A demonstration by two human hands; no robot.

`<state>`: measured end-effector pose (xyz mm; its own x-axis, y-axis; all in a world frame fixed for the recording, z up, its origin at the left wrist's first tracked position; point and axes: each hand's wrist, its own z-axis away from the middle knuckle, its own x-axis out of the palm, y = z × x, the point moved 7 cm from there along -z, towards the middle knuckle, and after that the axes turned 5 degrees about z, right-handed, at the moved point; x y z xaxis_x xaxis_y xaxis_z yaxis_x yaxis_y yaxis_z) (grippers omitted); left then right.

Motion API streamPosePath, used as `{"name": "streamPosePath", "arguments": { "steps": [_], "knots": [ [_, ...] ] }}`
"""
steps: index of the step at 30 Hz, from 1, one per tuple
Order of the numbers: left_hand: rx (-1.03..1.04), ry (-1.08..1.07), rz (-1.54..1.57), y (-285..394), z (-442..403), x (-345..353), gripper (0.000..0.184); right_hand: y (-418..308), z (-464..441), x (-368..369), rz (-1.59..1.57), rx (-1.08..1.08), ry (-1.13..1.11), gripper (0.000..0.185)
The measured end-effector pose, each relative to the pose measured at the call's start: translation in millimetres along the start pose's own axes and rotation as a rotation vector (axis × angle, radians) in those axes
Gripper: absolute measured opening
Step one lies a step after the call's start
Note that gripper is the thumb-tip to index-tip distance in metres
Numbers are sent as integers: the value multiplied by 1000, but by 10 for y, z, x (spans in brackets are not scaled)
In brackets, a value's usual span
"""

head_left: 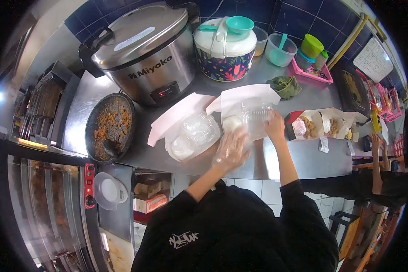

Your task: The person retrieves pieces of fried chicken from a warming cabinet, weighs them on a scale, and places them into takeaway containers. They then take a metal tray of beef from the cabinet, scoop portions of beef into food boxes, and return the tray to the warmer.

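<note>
Two open paper boxes lie side by side on the steel counter. The left box point(161, 124) holds a round white portion point(182, 147) and a clear plastic container point(199, 128). In the right box point(231, 96) sit another white portion point(232, 123) and a clear lidded container point(257, 113). My left hand point(232, 147), in a clear plastic glove, is over the front left of the right box, just below its white portion; its fingers are spread and partly blurred. My right hand point(274, 126) rests at the right edge of that box, fingers bent against it, their tips partly hidden.
A stone mortar point(91, 131) with brown crumbly food stands left, before a large rice cooker point(145, 59). Behind are a patterned container point(225, 63), a teal tub point(281, 50) and a green leaf bundle point(284, 87). Filled boxes point(321, 123) stand right, near a co-worker's hands point(379, 146).
</note>
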<state>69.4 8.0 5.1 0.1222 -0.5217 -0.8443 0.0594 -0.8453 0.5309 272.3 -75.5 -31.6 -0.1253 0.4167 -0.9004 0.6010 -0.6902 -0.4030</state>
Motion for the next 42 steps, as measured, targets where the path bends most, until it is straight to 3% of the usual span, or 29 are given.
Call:
{"name": "streamPosePath", "arguments": {
  "steps": [2, 6, 8, 18, 20, 22, 26, 28, 29, 31, 33, 37, 39, 41, 42],
  "knots": [
    [-16, 400, -102, 0, -256, -154, 59, -156, -12, -126, 202, -94, 44, 39],
    [-195, 258, -117, -174, -558, 41, 59, -167, 137, -237, 86, -118, 167, 37],
    [-164, 226, -200, -175, -567, 152, 58, -107, 135, -72, 303, -122, 6, 33],
    [-285, -210, -252, -129, -634, 23, 57, 64, 78, -29, 101, -194, -191, 35],
    [-281, -126, -267, -182, -629, 135, 57, -38, 193, -300, -130, -263, 57, 32],
    [-263, -84, -260, -210, -589, 160, 58, 134, 351, -365, -265, -84, 296, 25],
    [-305, -156, -249, 27, -300, -122, 58, 222, 957, -354, -637, 334, 386, 23],
    [-292, -123, -187, 138, -4, -208, 57, 52, 1291, -364, -670, 415, 515, 25],
    [-258, -82, -130, 202, 123, -310, 55, -32, 1425, -400, -623, 369, 543, 26],
    [-157, -275, 138, 332, 429, -591, 49, -378, 1595, -415, -583, 240, 585, 25],
    [45, 165, 436, 172, 883, -585, 40, -946, 1664, -386, -647, 94, 514, 25],
    [-136, 484, 373, -235, 2163, -1468, 33, -2512, 1850, -287, -746, -275, 217, 24],
    [-399, 1036, 181, -502, 3350, -2081, 27, -3176, 2010, -117, -846, -470, 107, 24],
    [-511, 1474, -272, -535, 4770, -2435, 24, -3812, 2318, 8, -942, -641, 14, 24],
    [-494, 1762, -126, -387, 5509, -2736, 24, -4159, 2516, 51, -970, -747, -25, 24]
  ]
}}
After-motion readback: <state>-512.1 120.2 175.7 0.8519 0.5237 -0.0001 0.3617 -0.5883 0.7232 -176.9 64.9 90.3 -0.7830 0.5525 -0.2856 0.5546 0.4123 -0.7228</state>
